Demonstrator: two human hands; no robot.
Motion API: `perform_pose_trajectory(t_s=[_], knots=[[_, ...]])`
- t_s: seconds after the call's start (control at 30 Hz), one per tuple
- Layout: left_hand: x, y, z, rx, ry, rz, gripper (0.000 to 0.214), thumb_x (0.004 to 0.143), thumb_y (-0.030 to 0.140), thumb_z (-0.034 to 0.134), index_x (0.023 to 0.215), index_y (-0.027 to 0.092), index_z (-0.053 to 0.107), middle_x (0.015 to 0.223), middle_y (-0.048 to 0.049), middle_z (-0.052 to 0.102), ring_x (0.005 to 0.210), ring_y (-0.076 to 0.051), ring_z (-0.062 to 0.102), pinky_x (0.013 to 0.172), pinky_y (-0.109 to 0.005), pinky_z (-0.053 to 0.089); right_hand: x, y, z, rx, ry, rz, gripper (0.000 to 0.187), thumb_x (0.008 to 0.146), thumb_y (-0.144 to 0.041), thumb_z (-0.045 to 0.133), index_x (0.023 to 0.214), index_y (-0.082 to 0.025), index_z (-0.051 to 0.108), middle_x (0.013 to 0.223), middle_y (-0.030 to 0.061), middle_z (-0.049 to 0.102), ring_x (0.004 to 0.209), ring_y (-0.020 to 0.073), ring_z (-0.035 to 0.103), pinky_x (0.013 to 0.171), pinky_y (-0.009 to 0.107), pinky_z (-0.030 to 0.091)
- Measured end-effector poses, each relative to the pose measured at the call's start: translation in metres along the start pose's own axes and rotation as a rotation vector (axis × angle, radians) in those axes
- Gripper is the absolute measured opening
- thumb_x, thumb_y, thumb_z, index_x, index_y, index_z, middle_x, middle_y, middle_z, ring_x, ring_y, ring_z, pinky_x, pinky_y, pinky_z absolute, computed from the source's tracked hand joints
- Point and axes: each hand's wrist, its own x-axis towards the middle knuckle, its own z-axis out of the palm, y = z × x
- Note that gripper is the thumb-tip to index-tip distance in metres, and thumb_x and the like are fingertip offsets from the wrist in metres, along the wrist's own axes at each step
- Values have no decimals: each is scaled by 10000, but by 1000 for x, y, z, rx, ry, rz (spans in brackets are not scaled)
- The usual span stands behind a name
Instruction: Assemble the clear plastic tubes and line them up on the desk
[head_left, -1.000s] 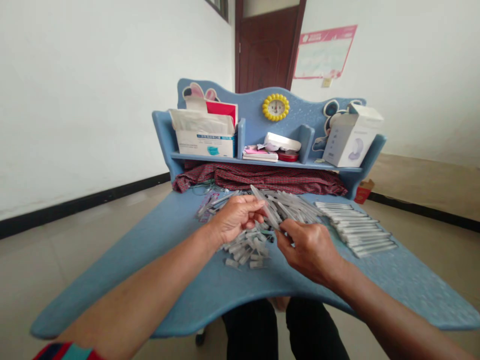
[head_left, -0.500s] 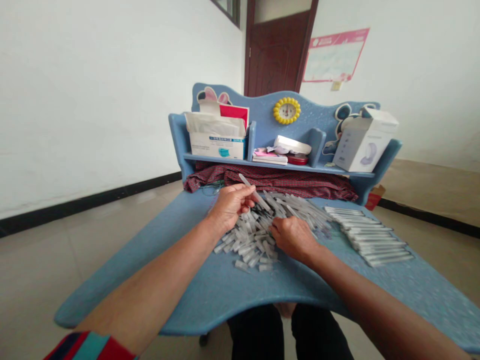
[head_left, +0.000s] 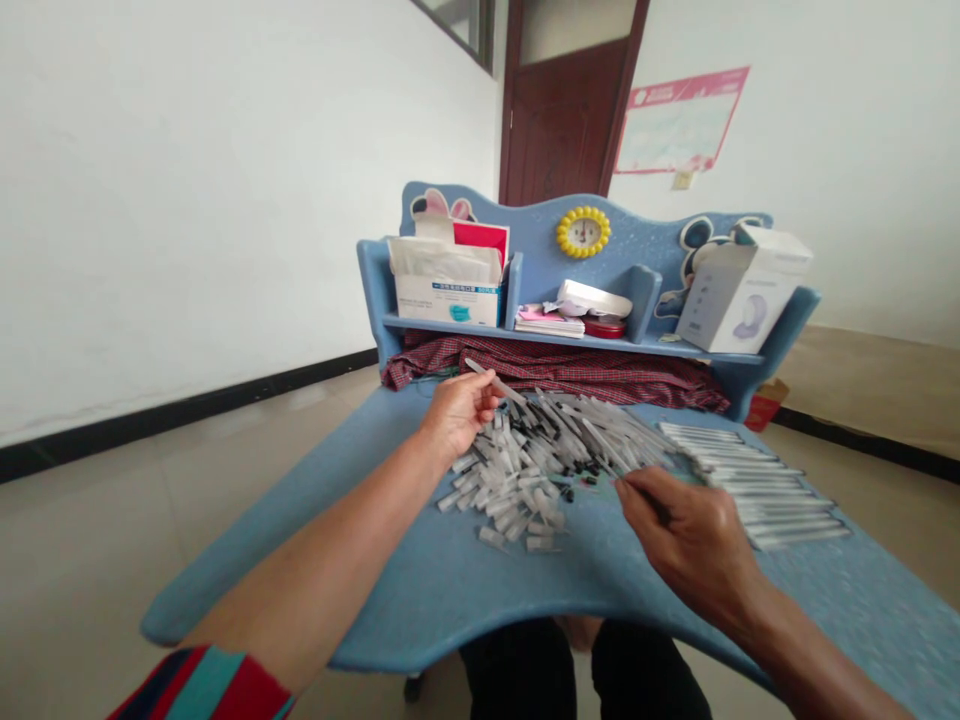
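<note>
Pinched in the fingers of my left hand is a translucent, frosted pen barrel, tilted up to the left above the pile. My right hand is closed to the right of the heap, with a thin grey stick that looks like a pen refill at its fingertips. Between my hands lies a heap of loose pen parts: clear pen caps in front, long translucent barrels behind, and small black pieces among them. Finished-looking pens lie in a row beyond my right hand.
The blue desk has a raised shelf at its back with a mask box, a white carton and a red round tin. A red checked cloth is bunched below it. A yellow clock sits above.
My right hand has moved from the heap to the right and nearer to me. My left hand still holds the barrel in about the same place. The view has shifted slightly.
</note>
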Motion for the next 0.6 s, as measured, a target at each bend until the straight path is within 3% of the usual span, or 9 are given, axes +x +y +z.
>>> perform_pose_trajectory(t_s=[0.27,0.6], knots=[[-2,-2,2,-1,-23,-21,102,737,135,611,647,113,568,535,-22,595,381,-58,483,330,-143,285,-4,-7,-1,7,-27,-66,276,847,-218,437,606,-164,561,461,-39,449,399,57,420,458,185,307],[-4,-2,2,-5,-43,-25,97,733,140,622,651,112,576,537,-20,600,384,-55,492,345,-146,294,-1,-10,0,-5,-44,-62,273,848,-227,437,633,-165,594,476,-27,490,410,66,466,472,191,319]])
